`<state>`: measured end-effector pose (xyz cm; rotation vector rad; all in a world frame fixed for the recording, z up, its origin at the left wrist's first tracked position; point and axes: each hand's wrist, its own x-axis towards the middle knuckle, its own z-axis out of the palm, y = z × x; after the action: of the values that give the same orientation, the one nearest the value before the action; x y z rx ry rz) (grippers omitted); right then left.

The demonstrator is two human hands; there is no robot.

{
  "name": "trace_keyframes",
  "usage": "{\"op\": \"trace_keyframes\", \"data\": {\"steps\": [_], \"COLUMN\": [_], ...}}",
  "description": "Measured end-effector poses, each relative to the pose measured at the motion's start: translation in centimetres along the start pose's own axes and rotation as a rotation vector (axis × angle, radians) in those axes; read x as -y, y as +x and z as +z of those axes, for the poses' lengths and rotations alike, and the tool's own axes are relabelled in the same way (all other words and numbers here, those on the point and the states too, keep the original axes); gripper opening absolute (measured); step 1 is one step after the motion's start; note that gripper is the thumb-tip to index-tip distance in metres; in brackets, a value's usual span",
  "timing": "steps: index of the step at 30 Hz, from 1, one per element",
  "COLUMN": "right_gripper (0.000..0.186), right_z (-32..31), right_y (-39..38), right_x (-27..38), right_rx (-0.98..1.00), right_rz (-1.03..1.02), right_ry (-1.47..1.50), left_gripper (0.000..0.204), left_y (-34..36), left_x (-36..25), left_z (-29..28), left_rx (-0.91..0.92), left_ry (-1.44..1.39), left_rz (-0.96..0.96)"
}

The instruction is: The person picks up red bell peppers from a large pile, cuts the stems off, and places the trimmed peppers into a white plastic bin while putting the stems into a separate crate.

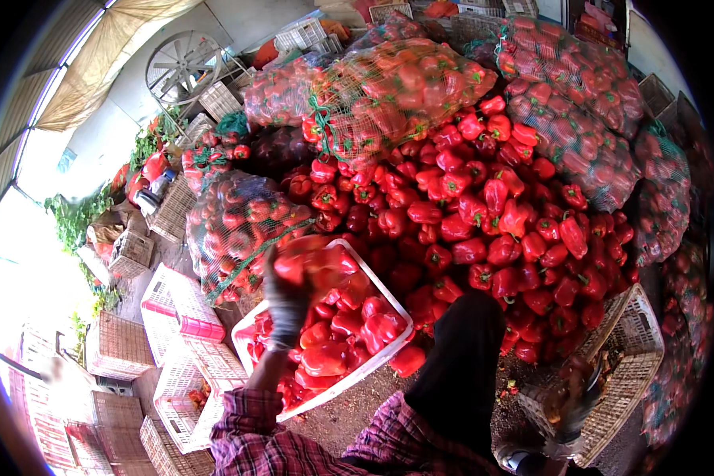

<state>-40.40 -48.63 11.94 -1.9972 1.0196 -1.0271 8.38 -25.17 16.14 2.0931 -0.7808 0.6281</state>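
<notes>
My left hand (284,305), in a grey glove, is raised over the left side of a white crate (399,301). Its fingers are closed on a red bell pepper (313,263), smeared by motion. Below it, the crate holds many glossy red peppers (325,358). At the lower right, my right hand (573,416), also gloved, is beside a beige slatted basket (646,349) with scraps in it. Blur and shadow hide its fingers and anything they may hold. A large loose heap of red bell peppers (470,252) lies in front of me.
Mesh sacks of peppers (397,91) lie behind the heap, with another sack (242,226) beside the crate. Stacked crates (119,345) line the left. My dark-clad knee (464,341) rises between crate and basket. A large spoked wheel (182,67) stands near the back wall.
</notes>
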Motion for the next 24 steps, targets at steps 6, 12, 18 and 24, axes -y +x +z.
{"op": "trace_keyframes", "data": {"steps": [6,12,18,24], "right_gripper": [0.030,0.031,0.032,0.043], "right_z": [0.3,-0.5,1.2,-1.7], "right_y": [-3.3,-7.1,-7.3,-9.0], "right_x": [-1.4,-2.3,-4.0,-6.2], "right_rx": [0.078,0.014,0.129,0.057], "right_rz": [0.282,0.501,0.158,0.574], "right_ry": [-0.175,-0.225,-0.399,-0.139], "left_gripper": [0.096,0.022,0.019,0.012], "left_y": [-12.2,-10.1,-8.0,-2.1], "left_x": [19.5,24.2,27.7,19.4], "left_z": [-2.9,3.6,6.4,9.1], "left_rx": [0.616,0.342,0.488,0.272], "left_ry": [0.675,0.325,0.995,0.256], "left_rz": [-0.075,-0.261,-0.012,-0.006]}}
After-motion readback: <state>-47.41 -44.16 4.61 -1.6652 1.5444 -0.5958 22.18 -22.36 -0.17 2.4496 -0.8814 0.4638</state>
